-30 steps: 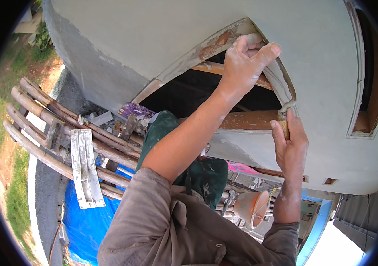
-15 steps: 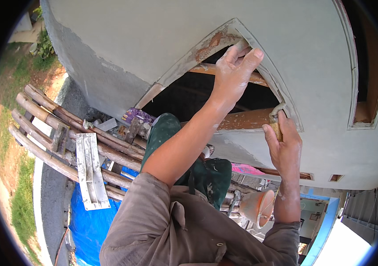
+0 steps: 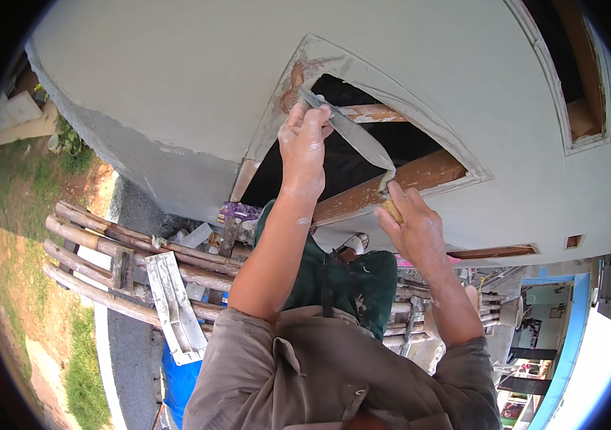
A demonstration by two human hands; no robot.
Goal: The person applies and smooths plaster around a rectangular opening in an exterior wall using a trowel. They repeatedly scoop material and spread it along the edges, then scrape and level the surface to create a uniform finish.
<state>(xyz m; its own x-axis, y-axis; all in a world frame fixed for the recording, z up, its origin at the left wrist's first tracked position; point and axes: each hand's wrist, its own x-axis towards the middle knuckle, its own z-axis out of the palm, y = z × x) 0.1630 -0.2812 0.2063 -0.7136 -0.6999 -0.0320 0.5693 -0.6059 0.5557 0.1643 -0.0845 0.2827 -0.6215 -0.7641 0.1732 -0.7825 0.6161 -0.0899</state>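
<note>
My right hand [image 3: 417, 228] is wrapped round the yellowish handle [image 3: 391, 209] of a trowel. Its long grey blade [image 3: 360, 140], smeared with plaster, slants up and left across the opening. With bent fingers, my left hand [image 3: 305, 143] grips the blade close to its tip; the fingertips are partly hidden. Behind both hands is a window opening [image 3: 431, 129] with a pointed top, set in a grey plastered wall [image 3: 198, 79]. Its edges carry pale plaster, and a reddish patch [image 3: 295, 80] shows at the upper left. Wooden bars [image 3: 406, 180] cross the dark inside.
Round poles [image 3: 97, 233] form a scaffold at the left, with a pale, plaster-smeared channel-shaped piece [image 3: 175, 307] lying over them. Below hangs a blue sheet [image 3: 180, 376]. Another framed opening [image 3: 584, 107] is at the upper right. Grass and soil [image 3: 22, 236] lie lower down at far left.
The trowel has come away from the opening's right edge and now crosses the opening. Both hands have moved left, the left one also downward and onto the blade. The view has shifted too.
</note>
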